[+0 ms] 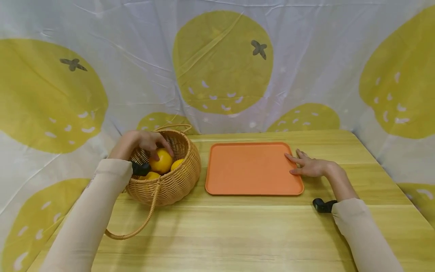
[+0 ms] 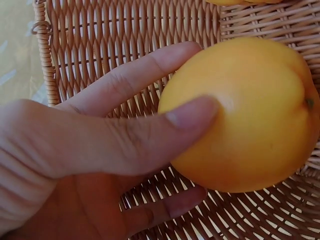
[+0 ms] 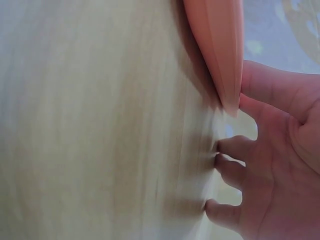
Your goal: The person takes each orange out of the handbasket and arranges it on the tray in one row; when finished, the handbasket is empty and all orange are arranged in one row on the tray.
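Inside the wicker basket (image 1: pixel 180 185), my left hand (image 1: pixel 146 141) holds a smooth yellow-orange fruit (image 1: pixel 161 161). In the left wrist view, the thumb lies across this round fruit (image 2: pixel 250 120), with fingers on its far sides and a stem dimple facing away. More yellow fruit (image 1: pixel 177 164) sits in the basket around it. My right hand (image 1: pixel 310 166) is spread at the right edge of an orange tray (image 1: pixel 251 170), thumb and forefinger touching the rim. In the right wrist view, the other fingertips (image 3: pixel 222 212) rest on the table beside the tray (image 3: pixel 220 45).
The basket stands on the left of the wooden table (image 1: pixel 238 234), one handle (image 1: pixel 136 230) hanging down onto the tabletop and another (image 1: pixel 173 125) at its back. A white cloth (image 1: pixel 136 75) with large yellow fruit prints hangs behind the table and along both sides.
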Tool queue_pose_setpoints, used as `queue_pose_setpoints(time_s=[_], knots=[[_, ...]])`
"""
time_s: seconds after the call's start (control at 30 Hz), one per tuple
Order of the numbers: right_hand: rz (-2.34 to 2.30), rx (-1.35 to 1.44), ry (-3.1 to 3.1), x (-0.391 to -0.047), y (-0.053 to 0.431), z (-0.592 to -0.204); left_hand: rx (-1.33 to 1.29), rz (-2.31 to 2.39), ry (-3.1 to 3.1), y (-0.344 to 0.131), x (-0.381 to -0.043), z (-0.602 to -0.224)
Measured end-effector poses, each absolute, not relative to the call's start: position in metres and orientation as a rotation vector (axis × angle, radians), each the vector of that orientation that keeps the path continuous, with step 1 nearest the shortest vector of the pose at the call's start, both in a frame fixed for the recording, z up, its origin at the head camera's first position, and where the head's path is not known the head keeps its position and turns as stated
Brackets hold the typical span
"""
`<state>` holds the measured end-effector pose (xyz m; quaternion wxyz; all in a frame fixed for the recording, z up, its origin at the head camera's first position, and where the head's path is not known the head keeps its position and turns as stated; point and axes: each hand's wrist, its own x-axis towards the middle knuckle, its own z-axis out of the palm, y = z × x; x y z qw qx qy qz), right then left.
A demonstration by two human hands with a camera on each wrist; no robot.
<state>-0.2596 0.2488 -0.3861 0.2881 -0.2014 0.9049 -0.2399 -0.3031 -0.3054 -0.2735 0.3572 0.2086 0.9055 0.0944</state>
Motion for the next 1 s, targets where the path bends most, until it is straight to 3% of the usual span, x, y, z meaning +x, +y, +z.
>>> queue_pose_setpoints(time_s=[1.0], knots=[[-0.673,-0.526,2.413,-0.257,0.249,-0.388,0.425,0.509,2.123,-0.312,-0.302,-0.287]])
